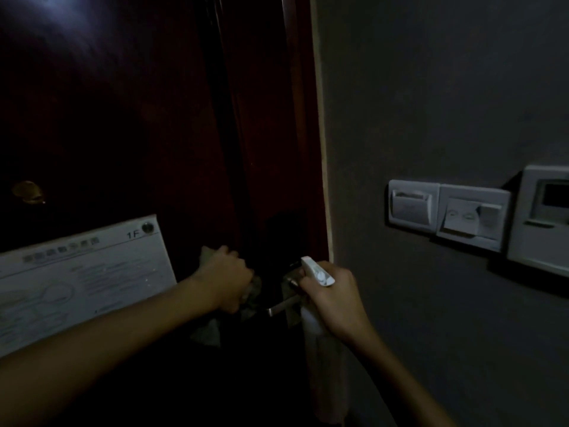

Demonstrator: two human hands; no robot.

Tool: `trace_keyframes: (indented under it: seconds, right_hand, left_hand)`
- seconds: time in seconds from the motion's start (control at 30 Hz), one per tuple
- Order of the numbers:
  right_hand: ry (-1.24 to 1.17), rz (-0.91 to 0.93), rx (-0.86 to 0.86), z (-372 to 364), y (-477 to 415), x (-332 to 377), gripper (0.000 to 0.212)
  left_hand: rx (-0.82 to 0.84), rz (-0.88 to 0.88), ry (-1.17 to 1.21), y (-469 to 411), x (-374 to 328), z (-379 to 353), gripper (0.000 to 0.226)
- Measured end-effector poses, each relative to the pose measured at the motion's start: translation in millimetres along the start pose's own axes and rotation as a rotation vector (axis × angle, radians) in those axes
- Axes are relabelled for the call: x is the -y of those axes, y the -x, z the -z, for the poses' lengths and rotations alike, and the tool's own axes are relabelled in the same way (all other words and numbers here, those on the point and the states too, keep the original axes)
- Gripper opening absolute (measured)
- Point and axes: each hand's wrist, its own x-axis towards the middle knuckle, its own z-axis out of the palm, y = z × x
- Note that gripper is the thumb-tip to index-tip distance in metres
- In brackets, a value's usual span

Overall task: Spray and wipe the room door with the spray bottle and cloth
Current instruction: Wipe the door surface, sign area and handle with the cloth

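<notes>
**Door Cleaning: Both Hands at the Lever Handle**

I see the dark red-brown room door [123, 118] filling the left half of the view; lighting is dim. My left hand [226, 277] is clenched around a greyish cloth [251, 292]; the cloth is bunched in the fist, pressed at the door face just left of the lever handle [281, 306], and a loose corner hangs below the hand. My right hand [331, 298] is grasping the white spray bottle [317, 334] at its neck; the spray head [317, 271] projects above the knuckles, directed at the door near the lock plate [291, 303]; the bottle body hangs downward below the hand, just beside the door edge. A white evacuation-plan sign [83, 278], marked 1F, is fixed to the door left of the cloth; a brass peephole cover [27, 192] sits above it. On the grey wall [431, 87] to the right I see a key-card holder [412, 206], a switch panel [472, 218] and a thermostat panel [542, 217], side by side.
</notes>
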Motion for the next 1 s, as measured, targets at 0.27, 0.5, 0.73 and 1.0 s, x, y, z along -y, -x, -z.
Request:
trace_keyframes:
  seconds: [0.27, 0.5, 0.73, 1.0]
  right_hand:
    - [0.014, 0.059, -0.015, 0, -8, 23, 0.025]
    - [0.008, 0.068, -0.056, -5, -19, 29, 0.024]
    - [0.038, 0.037, -0.065, 1, -33, 25, 0.028]
    - [0.05, 0.067, -0.111, 16, -23, 39, 0.03]
  left_hand:
    - [-0.629, 0.149, 0.573, 10, 73, 28, 0.033]
    - [-0.836, -0.131, 1.114, -79, 82, 79, 0.041]
    - [-0.631, -0.22, 1.066, -107, 56, 22, 0.039]
    - [-0.511, -0.141, 0.585, -75, 53, 17, 0.047]
